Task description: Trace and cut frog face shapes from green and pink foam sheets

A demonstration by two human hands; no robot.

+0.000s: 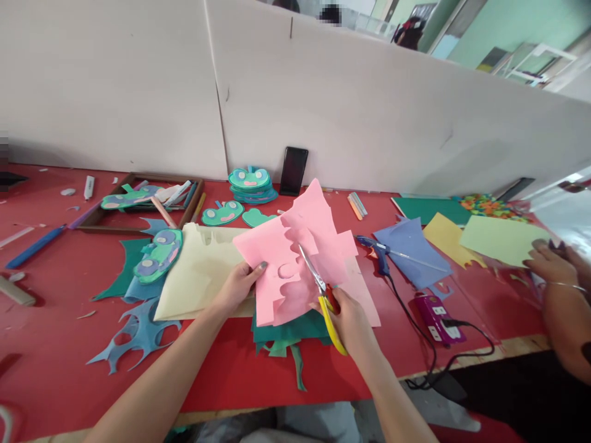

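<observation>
My left hand [241, 284] grips the left edge of a pink craft sheet [272, 246], thumb on top. Scalloped cuts and a round hole mark the sheet. In my right hand [348, 317] is a pair of scissors [329, 320] with yellow and red handles. Their blades point up and to the left, over the pink sheet beside its wavy cut edge. Beneath the pink sheet lie a cream sheet [198, 271] and dark green sheets [295, 332], partly covered. Layered green face cut-outs [222, 213] lie behind, with a stack of similar faces [252, 184] near the wall.
At right are a glue gun [381, 255], a purple power strip [438, 320] with a black cord, and blue sheets [413, 252]. A co-worker's hands [551, 261] hold a light green sheet [498, 237]. A phone [294, 171] leans on the wall; a wooden tray [187, 215] stands left.
</observation>
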